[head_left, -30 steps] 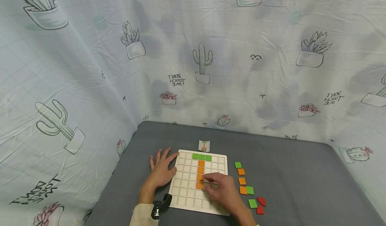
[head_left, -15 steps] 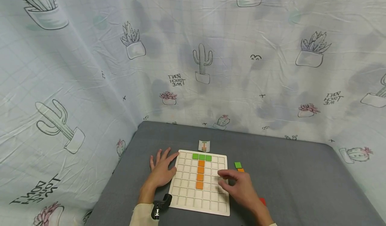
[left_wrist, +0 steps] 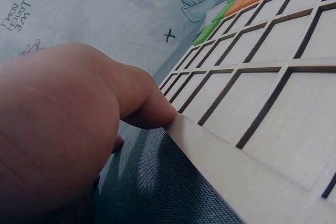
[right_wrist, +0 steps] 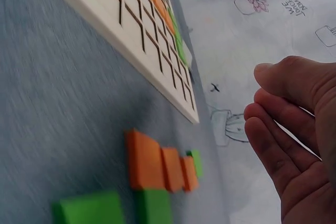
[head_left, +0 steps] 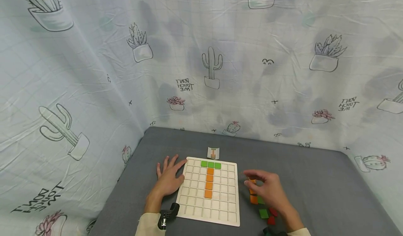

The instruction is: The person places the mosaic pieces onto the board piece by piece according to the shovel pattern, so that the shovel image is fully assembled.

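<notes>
A pale wooden grid board [head_left: 226, 206] lies on the grey table. Three green tiles [head_left: 211, 164] form a row near its far edge, and below the middle one runs a column of several orange tiles [head_left: 209, 186]. My left hand [head_left: 168, 180] rests at the board's left side with its fingers spread; in the left wrist view the thumb [left_wrist: 157, 111] touches the board's edge. Over loose tiles right of the board hovers my right hand [head_left: 269, 188], fingers loosely bent and nothing between them. It partly hides those tiles in the head view.
Loose orange tiles [right_wrist: 147, 161] stretch in a line beside the board, with green tiles [head_left: 263, 213] and red rounded pieces [head_left: 271, 220] nearer me. Behind the board lies a small printed card [head_left: 213, 153]. A cactus-print cloth [head_left: 245, 71] hangs behind the table.
My right hand has moved right, from beside the orange column, across the board to above the loose tiles. The left hand has stayed in place.
</notes>
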### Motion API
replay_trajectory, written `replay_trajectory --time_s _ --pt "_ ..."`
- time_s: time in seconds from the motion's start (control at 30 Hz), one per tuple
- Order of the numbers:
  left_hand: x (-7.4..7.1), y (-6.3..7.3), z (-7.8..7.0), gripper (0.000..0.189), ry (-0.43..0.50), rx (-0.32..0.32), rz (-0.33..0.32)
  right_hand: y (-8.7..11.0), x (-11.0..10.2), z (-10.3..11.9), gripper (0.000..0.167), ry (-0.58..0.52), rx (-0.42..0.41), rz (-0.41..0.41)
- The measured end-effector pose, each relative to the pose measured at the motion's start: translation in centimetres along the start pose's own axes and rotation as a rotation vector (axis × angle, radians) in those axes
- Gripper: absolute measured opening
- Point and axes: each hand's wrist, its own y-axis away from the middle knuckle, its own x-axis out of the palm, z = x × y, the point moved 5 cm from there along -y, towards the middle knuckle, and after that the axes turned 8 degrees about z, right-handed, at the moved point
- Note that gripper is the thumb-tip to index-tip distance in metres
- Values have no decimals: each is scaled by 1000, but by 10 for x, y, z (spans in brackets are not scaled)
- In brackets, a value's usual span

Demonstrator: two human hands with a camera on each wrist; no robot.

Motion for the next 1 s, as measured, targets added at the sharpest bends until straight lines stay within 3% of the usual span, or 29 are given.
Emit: replay_trajectory --time_s 0.17,0.43,0.6,1.0 --pt "-1 1 -1 62 5 0 0 -4 -15 -3 33 98 -90 -9" --pt "0 0 -1 61 18 26 -36 -5 -29 -21 33 108 -27 41" --pt "0 -1 0 62 2 2 -16 -4 -33 -32 32 84 1 69" --pt "1 -1 4 60 -4 26 -1 -5 -25 -55 34 34 38 133"
